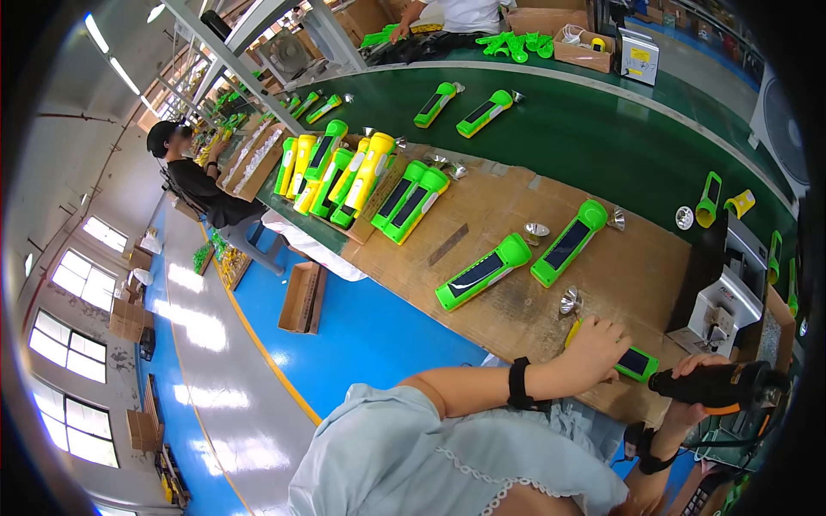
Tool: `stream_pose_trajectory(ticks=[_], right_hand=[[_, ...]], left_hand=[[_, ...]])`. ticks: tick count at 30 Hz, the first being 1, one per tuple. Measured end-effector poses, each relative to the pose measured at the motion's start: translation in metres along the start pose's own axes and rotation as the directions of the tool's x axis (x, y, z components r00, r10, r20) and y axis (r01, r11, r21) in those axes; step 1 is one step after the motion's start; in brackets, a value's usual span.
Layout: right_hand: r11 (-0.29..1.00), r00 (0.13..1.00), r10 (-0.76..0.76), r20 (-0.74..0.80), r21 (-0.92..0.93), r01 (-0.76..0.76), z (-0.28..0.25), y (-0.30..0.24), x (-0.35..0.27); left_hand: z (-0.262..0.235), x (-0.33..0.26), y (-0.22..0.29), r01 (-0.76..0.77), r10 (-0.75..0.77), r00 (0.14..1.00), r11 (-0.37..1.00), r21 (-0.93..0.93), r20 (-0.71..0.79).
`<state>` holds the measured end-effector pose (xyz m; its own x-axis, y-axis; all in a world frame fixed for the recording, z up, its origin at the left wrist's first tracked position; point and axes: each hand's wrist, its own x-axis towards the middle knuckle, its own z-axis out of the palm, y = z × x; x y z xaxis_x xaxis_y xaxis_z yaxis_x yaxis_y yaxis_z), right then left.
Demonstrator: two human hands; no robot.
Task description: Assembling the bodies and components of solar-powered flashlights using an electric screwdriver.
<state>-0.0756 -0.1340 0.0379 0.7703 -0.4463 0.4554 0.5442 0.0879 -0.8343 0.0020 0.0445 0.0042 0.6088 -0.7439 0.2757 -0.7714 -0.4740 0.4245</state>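
Observation:
My left hand [594, 357] is closed over a green and yellow flashlight body [638, 362] with a dark panel, near the front edge of the work surface. A silvery reflector [570, 300] lies just beyond that hand. In my right hand [687, 413] is a black electric screwdriver [718, 384], held sideways, its tip against or close to the right end of the flashlight body; exact contact cannot be made out. Farther up the cardboard lie two more green flashlights, one on the left [483, 272] and one on the right [569, 244], with reflectors beside them.
A carton [366, 202] packed with several flashlights stands at the left, two more flashlights leaning beside it. A silver and black machine [723, 297] borders my right side. Beyond runs a green conveyor [585, 129] carrying flashlights. Another person [202, 176] works at far left.

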Motion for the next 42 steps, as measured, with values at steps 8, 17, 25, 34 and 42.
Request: stream_pose_trajectory(ticks=[8, 17, 25, 34, 42], right_hand=[[0.968, 0.975, -0.212, -0.064, 0.126, 0.219, -0.021, -0.037, 0.025], [0.875, 0.87, -0.451, -0.2, -0.29, 0.387, -0.029, -0.056, 0.108], [0.88, 0.895, -0.417, -0.16, -0.316, 0.354, -0.032, -0.039, 0.109], [0.957, 0.98, -0.197, -0.019, -0.222, 0.188, -0.03, -0.042, 0.078], [0.827, 0.847, -0.507, -0.16, -0.366, 0.427, -0.02, -0.045, 0.088]], left_hand=[[-0.007, 0.002, 0.005, 0.005, -0.003, 0.999, 0.999, 0.039, -0.042], [0.002, 0.03, 0.022, -0.156, 0.158, 0.987, 0.985, -0.078, 0.018], [0.025, 0.045, 0.029, -0.113, 0.121, 0.992, 0.979, -0.168, 0.041], [0.027, 0.049, 0.029, -0.024, 0.027, 0.999, 0.986, -0.163, 0.019], [0.027, 0.043, 0.027, -0.058, 0.055, 0.998, 0.984, -0.169, -0.024]])
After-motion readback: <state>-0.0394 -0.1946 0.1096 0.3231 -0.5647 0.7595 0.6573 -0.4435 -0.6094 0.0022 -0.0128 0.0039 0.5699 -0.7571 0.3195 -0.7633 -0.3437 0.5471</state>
